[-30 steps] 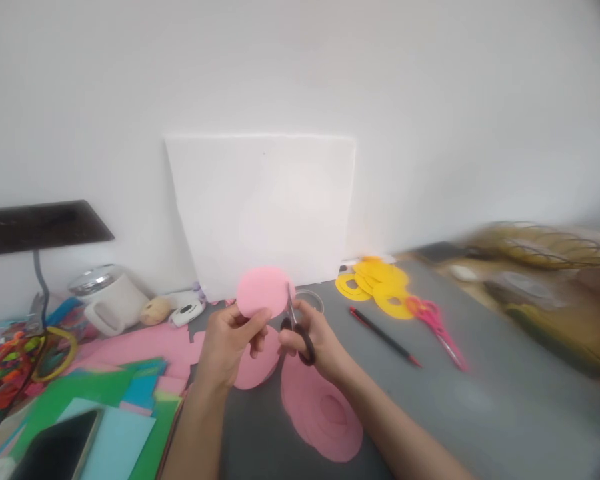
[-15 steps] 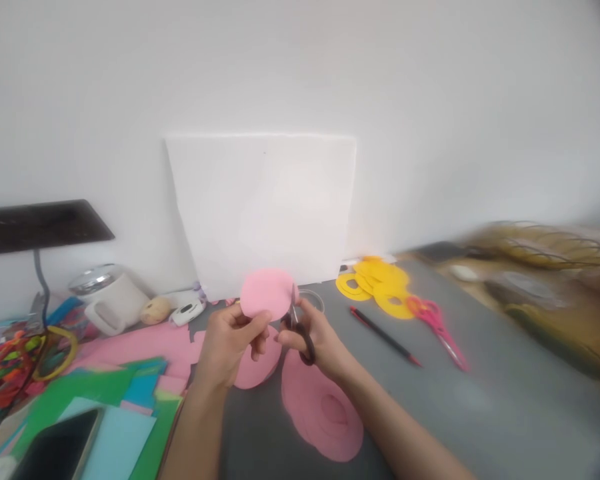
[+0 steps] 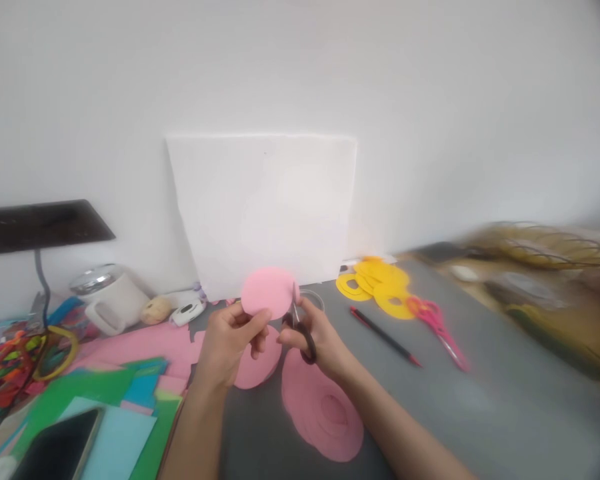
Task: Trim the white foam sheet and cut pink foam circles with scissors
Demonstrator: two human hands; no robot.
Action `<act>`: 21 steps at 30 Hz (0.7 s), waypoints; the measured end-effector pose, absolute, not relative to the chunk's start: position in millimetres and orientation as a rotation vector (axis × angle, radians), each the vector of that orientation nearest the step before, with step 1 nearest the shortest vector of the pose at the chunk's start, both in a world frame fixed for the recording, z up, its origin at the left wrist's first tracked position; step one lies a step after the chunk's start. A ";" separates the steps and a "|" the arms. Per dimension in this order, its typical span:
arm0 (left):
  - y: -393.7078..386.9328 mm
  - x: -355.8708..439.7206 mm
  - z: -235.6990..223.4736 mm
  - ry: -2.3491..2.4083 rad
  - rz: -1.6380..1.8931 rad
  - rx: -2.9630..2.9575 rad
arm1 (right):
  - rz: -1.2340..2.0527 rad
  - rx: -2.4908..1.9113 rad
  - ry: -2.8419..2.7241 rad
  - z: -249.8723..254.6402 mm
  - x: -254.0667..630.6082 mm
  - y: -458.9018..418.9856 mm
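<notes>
Scissors with black handles (image 3: pixel 300 333) were gripped in the right hand (image 3: pixel 315 337), blades at the right edge of a round pink foam disc (image 3: pixel 269 292) pinched upright above the grey tabletop (image 3: pixel 460 400) by the left hand (image 3: pixel 230 340). Fingertips sat near the blades; a slipping disc risked a nick or ragged edge.

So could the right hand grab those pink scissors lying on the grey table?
Probably not right away: the right hand already holds black scissors at the pink disc. The path to the pink scissors looks open, past the pencil.
</notes>
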State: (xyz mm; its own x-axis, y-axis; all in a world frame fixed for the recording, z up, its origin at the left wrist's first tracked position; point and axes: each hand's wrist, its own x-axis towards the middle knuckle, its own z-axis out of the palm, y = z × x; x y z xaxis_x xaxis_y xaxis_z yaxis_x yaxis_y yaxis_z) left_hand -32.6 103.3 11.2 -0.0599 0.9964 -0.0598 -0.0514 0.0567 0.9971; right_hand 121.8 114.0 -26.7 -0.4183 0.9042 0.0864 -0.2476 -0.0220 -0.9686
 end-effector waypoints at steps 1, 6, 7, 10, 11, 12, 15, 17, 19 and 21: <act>103.5 -32.5 11.2 1.244 1.235 1.103 | 1.602 -0.755 -1.337 -26.4 121.6 113.9; 103.2 -32.4 10.3 1.253 1.247 1.096 | 1.587 -0.800 -1.344 -24.4 120.4 114.2; 103.1 -32.5 9.8 1.254 1.248 1.096 | 1.578 -0.811 -1.344 -24.4 120.5 114.5; 103.4 -32.6 8.3 1.256 1.253 1.094 | 1.554 -0.844 -1.346 -25.6 121.0 115.2; 103.7 -32.6 7.9 1.259 1.256 1.090 | 1.547 -0.855 -1.348 -26.2 121.2 115.4; 104.0 -32.6 7.7 1.262 1.259 1.085 | 1.543 -0.863 -1.351 -26.9 121.3 115.4; 104.7 -32.7 7.7 1.265 1.268 1.079 | 1.535 -0.878 -1.357 -28.2 121.2 115.1; 104.9 -33.0 7.8 1.262 1.270 1.081 | 1.532 -0.883 -1.361 -28.3 120.9 114.6; 104.8 -33.2 7.8 1.250 1.275 1.078 | 1.532 -0.877 -1.368 -28.0 120.8 114.2; 104.7 -33.0 8.1 1.215 1.285 1.073 | 1.544 -0.872 -1.368 -27.7 120.6 113.9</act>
